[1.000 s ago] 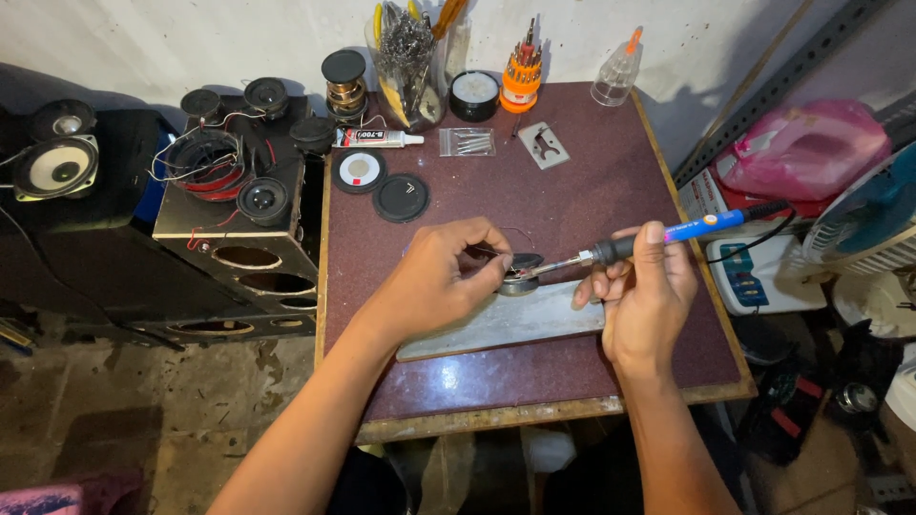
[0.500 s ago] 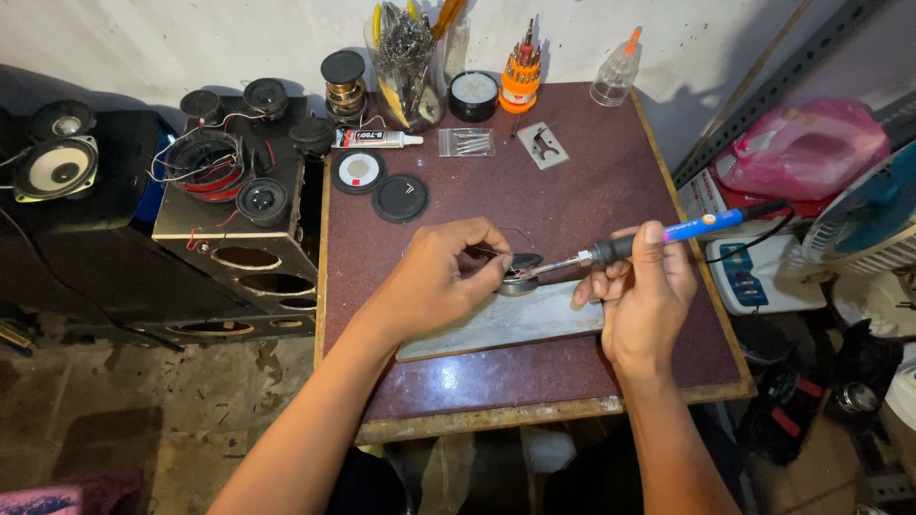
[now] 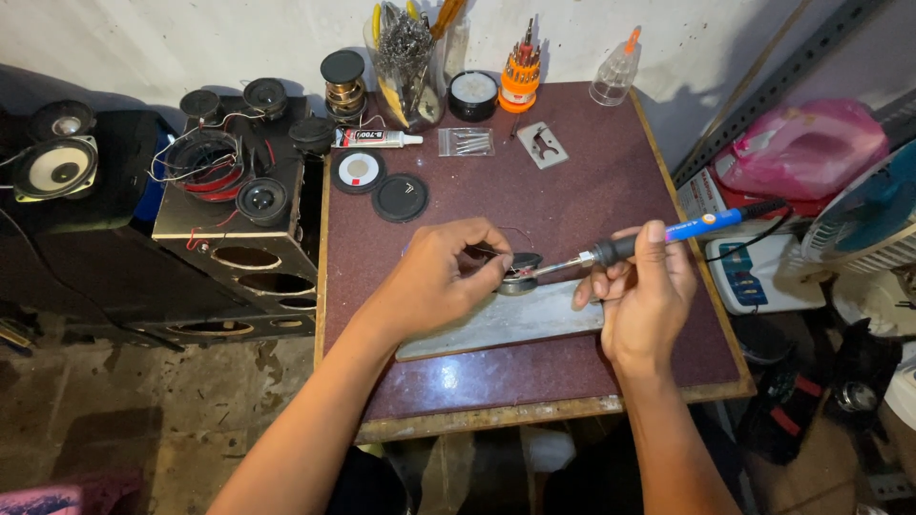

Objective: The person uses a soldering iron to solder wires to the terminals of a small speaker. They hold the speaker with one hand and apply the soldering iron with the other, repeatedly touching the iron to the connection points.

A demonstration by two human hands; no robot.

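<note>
Table: maroon-topped table (image 3: pixel 572 205) is seen from above, with a pale grey slab (image 3: pixel 496 324) laid across its near half.
Speaker cabinet: black speaker cabinet (image 3: pixel 229 243) is stood just beside the table's left edge, loose drivers and red wire piled on it.
Left hand: left hand (image 3: pixel 441 277) is closed on a small round speaker (image 3: pixel 520 272), pinched at its left side and held just above the slab.
Right hand: right hand (image 3: pixel 641 291) is clenched round a soldering iron (image 3: pixel 658 238), gripped at the black collar.
Iron axis: the long axis is run from upper right, blue handle, down to lower left, and the tip is brought to the speaker's right rim; contact cannot be confirmed.
Relation: the speaker lies between both hands, nearer the left.
Small items: glue tube (image 3: pixel 377 139) and two black discs (image 3: pixel 380 186) are noted at the far left.
</note>
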